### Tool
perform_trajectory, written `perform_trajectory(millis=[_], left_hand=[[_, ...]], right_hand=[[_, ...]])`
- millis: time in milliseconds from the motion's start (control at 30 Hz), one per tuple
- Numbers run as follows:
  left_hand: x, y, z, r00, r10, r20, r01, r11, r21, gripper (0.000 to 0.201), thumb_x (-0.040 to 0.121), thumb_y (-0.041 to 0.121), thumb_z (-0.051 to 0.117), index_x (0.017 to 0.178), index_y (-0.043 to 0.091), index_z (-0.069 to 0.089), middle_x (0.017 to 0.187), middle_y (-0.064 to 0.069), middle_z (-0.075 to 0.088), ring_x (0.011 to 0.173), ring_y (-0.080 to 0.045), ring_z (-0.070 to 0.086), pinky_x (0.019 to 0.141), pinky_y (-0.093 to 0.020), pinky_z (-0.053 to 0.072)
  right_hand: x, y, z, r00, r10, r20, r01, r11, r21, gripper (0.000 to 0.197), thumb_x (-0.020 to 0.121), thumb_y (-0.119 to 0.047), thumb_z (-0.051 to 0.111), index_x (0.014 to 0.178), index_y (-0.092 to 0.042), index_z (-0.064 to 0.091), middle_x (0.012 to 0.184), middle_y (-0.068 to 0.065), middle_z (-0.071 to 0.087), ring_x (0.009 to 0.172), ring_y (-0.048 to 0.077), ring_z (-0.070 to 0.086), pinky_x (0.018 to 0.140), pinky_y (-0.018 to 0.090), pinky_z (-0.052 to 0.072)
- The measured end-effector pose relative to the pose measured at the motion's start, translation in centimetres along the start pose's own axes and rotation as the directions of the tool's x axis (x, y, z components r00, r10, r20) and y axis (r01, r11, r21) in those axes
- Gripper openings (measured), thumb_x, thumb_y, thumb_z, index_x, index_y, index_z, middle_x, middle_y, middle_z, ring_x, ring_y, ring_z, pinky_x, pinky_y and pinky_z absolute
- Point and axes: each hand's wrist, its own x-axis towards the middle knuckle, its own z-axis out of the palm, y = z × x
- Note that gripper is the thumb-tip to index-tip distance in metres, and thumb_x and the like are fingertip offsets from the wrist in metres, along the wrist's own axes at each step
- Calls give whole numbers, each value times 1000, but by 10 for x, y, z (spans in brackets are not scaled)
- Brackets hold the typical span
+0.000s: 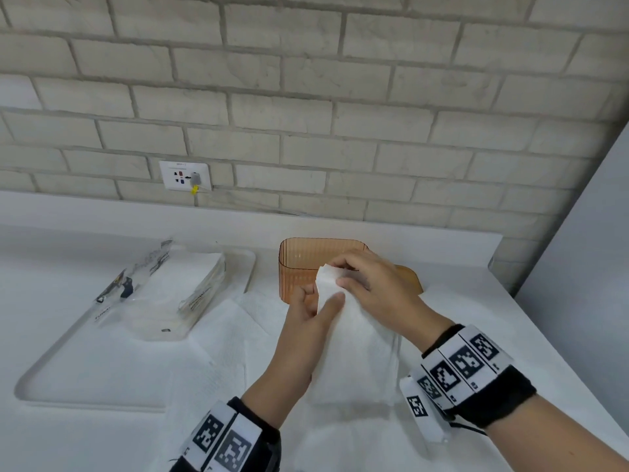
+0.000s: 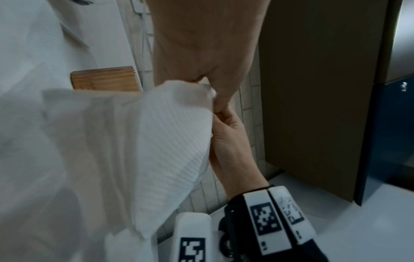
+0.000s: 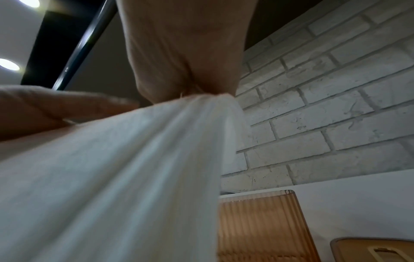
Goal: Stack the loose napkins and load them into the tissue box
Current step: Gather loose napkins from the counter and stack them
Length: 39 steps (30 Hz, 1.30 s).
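Observation:
Both hands hold a white folded stack of napkins [image 1: 354, 342] lifted above the counter, just in front of the amber ribbed tissue box [image 1: 306, 264]. My right hand [image 1: 367, 284] pinches the stack's top edge from above; in the right wrist view the napkins [image 3: 125, 177] hang from its fingers. My left hand [image 1: 313, 321] grips the stack's left side with the thumb across its face; the napkins [image 2: 156, 141] fill the left wrist view. The box stands open, and its amber lid [image 3: 376, 250] lies flat to its right. More loose napkins [image 1: 238, 335] lie spread on the counter beneath.
A white tray [image 1: 102, 366] at the left holds a clear plastic napkin package [image 1: 163, 291]. The brick wall [image 1: 306, 114] with a power socket [image 1: 185, 180] runs behind the counter. A grey panel [image 1: 595, 250] closes the right end.

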Motion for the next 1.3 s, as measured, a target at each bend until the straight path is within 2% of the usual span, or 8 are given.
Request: perform_trajectory(millis=[167, 267, 333, 467, 600, 867, 1033, 1300], left_hand=[[5, -2, -5, 994, 106, 27, -107, 993, 51, 18, 93, 11, 56, 102, 25, 49, 104, -12, 69, 83, -19, 69, 66, -26, 53], [12, -1, -8, 997, 49, -66, -55, 994, -96, 17, 93, 10, 56, 102, 22, 48, 107, -10, 68, 88, -22, 67, 69, -32, 54], [19, 1, -10, 990, -29, -139, -9, 966, -259, 20, 93, 11, 57, 109, 18, 47, 113, -9, 64, 91, -24, 64, 72, -36, 54], [31, -6, -7, 979, -117, -166, 41, 916, -399, 39, 90, 18, 62, 121, 21, 39, 118, -4, 58, 97, -24, 61, 83, -44, 54], [36, -21, -2, 996, -83, -30, 66, 931, -359, 66, 75, 31, 72, 133, 21, 44, 123, -9, 63, 107, -31, 64, 82, -50, 56], [47, -20, -6, 991, 79, 109, -82, 996, 21, 52, 64, 32, 79, 113, 27, 60, 108, 3, 71, 99, -18, 68, 87, -41, 55], [42, -45, -9, 965, -46, 259, -20, 969, 247, 45, 76, 27, 79, 112, 33, 54, 112, 6, 67, 100, -13, 65, 80, -29, 56], [47, -39, -7, 959, 79, 272, -121, 982, 143, 34, 78, 12, 76, 109, 18, 64, 102, 1, 73, 94, -13, 70, 74, -21, 55]], right_hand=[[-1, -1, -15, 958, 252, 138, -261, 964, 55, 47, 94, -35, 51, 139, -27, 39, 128, -16, 48, 119, -3, 41, 88, 2, 31], [-10, 13, -19, 898, 423, 122, -439, 874, 207, 64, 88, -55, 50, 141, -25, 33, 132, -15, 45, 126, 8, 43, 102, 22, 34], [-25, 26, -16, 846, 495, 200, -532, 756, 382, 86, 68, -76, 57, 136, -26, 39, 125, -12, 57, 114, 10, 57, 102, 36, 44], [-52, 29, 5, 792, 431, 432, -605, 465, 646, 65, 74, -45, 74, 130, -24, 49, 118, -1, 67, 108, 19, 65, 97, 43, 49], [-51, 31, 12, 802, 487, 346, -580, 496, 646, 38, 88, -26, 64, 125, -28, 54, 112, -5, 70, 104, 16, 66, 97, 41, 49], [-59, 49, 5, 839, 479, 258, -517, 557, 649, 41, 84, -8, 67, 121, -19, 55, 113, 1, 69, 104, 17, 66, 93, 34, 52], [-73, 61, 26, 793, 530, 301, -601, 594, 534, 44, 86, -11, 65, 126, -21, 52, 117, -6, 65, 109, 11, 62, 98, 34, 49], [-65, 55, 20, 841, 504, 199, -499, 578, 646, 39, 90, -11, 61, 126, -21, 51, 120, -4, 65, 111, 11, 61, 98, 31, 48]])
